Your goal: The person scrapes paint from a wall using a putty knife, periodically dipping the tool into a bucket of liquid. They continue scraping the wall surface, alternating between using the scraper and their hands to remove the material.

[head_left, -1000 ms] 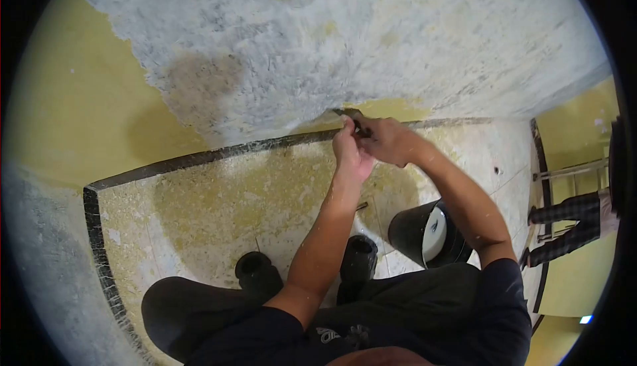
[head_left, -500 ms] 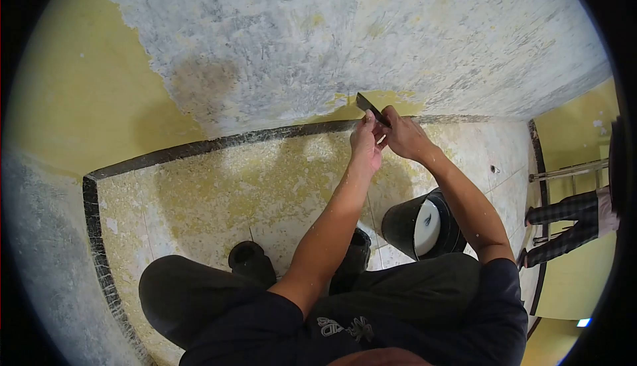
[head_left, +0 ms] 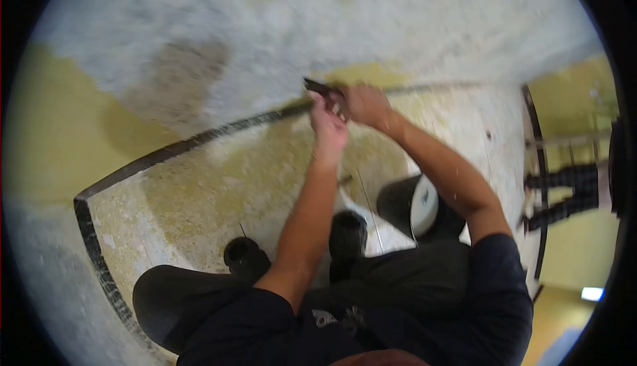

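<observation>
A dark flat-bladed scraper point(head_left: 318, 87) is held up close to the wall, above the dark floor border. My right hand point(head_left: 368, 104) is closed around its handle end. My left hand point(head_left: 329, 124) is closed at the blade side, with its thumb against the scraper; motion blur hides exactly how the fingers sit. Behind the hands, the wall point(head_left: 279, 27) is mostly coated whitish grey, with a yellow patch point(head_left: 365, 74) low down. Below my right forearm stands a black bucket point(head_left: 397, 207) with a white substance inside.
Yellow flakes and smears cover the tiled floor point(head_left: 219, 180). A thin pale curved object point(head_left: 356, 201) lies near my foot point(head_left: 348, 230). At the right, another person in checked trousers point(head_left: 564, 190) stands by a wooden frame point(head_left: 564, 140).
Both hands and the scraper have moved left and slightly up in view, and the blade has tilted flatter. The camera view has shifted and blurred. The pale curved object now shows more.
</observation>
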`<state>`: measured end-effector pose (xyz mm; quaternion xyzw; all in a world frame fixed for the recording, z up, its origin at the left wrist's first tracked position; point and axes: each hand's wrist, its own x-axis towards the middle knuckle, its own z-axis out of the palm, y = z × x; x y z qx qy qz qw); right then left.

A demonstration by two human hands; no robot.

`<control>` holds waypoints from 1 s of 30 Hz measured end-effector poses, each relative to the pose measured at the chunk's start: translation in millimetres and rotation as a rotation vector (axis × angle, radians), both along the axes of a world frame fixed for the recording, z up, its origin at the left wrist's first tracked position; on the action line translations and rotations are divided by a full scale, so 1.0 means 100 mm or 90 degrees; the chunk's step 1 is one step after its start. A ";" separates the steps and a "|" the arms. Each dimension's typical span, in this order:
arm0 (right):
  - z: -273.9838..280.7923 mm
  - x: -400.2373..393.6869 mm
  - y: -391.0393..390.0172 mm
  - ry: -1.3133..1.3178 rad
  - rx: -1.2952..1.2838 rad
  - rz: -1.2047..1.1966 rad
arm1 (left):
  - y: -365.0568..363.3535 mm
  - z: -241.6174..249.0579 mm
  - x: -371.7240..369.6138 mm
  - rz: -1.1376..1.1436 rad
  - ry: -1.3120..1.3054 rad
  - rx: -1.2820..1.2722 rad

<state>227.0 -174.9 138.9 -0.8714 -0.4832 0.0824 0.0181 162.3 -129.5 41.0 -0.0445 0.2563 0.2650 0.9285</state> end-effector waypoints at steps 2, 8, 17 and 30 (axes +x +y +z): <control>0.17 0.06 -0.25 -0.027 0.080 0.029 | -0.14 0.05 -0.12 -0.065 0.012 -0.011; 1.49 0.24 -1.89 0.229 -0.281 -0.194 | -0.61 0.25 -0.01 -0.282 -0.023 0.329; -0.36 -0.08 -2.95 0.503 -0.442 -0.325 | -1.69 1.02 -0.25 -0.240 -0.141 1.063; -0.08 -0.37 -3.42 0.246 -0.402 -0.182 | -2.75 0.10 0.21 -0.683 -0.048 1.623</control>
